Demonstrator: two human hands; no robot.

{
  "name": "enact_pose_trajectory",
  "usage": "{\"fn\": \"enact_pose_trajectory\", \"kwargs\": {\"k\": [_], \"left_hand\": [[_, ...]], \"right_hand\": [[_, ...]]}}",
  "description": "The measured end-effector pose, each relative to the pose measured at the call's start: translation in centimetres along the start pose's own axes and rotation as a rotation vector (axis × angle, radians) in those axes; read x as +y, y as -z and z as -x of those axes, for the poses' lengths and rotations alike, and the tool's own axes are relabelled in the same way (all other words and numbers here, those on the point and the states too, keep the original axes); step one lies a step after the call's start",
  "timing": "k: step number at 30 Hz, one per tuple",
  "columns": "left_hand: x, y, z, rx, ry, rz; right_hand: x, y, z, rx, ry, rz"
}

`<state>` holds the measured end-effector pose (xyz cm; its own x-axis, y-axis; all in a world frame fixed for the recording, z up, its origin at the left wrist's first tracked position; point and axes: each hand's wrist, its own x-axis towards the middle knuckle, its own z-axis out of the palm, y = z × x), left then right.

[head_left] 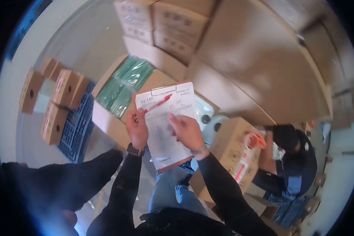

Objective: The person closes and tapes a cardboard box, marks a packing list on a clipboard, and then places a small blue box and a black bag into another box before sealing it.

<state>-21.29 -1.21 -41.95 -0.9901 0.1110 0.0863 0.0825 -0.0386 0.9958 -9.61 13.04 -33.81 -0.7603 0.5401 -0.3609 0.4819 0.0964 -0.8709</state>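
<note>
A brown clipboard with a metal clip at its top lies in front of me, tilted slightly. It bears a printed packing list. A red pen slants across the upper part of the sheet. At the board's left edge my left hand is closed, with the pen's lower end between its fingertips. My right hand is over the right side of the sheet, thumb apart from loosely curled fingers, and nothing shows in it. Whether it touches the paper cannot be made out.
An open carton with green plastic-wrapped goods stands beyond the clipboard. Large cartons rise behind. Boxes sit on a blue pallet at left. At right a person crouches by a carton with a tape dispenser. Another person's dark-clothed leg is at left.
</note>
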Motion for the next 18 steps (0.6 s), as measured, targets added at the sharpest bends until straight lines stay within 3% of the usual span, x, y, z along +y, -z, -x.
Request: {"fn": "enact_pose_trajectory", "kwargs": {"k": [1, 7, 10, 15, 17, 18], "left_hand": [[3.4, -1.2, 2.7, -0.044, -0.019, -0.007], [13.5, -4.3, 14.5, -0.165, -0.171, -0.015], [17.8, -4.4, 19.4, -0.227, -0.196, 0.136], [23.6, -3.0, 24.9, -0.344, 0.041, 0.245], [26.5, -1.7, 27.3, -0.395, 0.115, 0.24], [27.3, -1.0, 27.9, -0.477, 0.16, 0.246]], "right_hand": [[-1.8, 1.9, 1.4, -0.051, -0.069, -0.001], [-2.5, 9.4, 10.4, 0.152, 0.083, -0.107], [-3.0, 12.8, 16.4, 0.082, -0.033, -0.518], [-0.6, 20.6, 27.0, 0.291, 0.413, -1.025], [0.9, 23.6, 31.9, 0.231, 0.629, -1.325], [1.7, 24.9, 34.2, 0.2, 0.679, -1.288]]}}
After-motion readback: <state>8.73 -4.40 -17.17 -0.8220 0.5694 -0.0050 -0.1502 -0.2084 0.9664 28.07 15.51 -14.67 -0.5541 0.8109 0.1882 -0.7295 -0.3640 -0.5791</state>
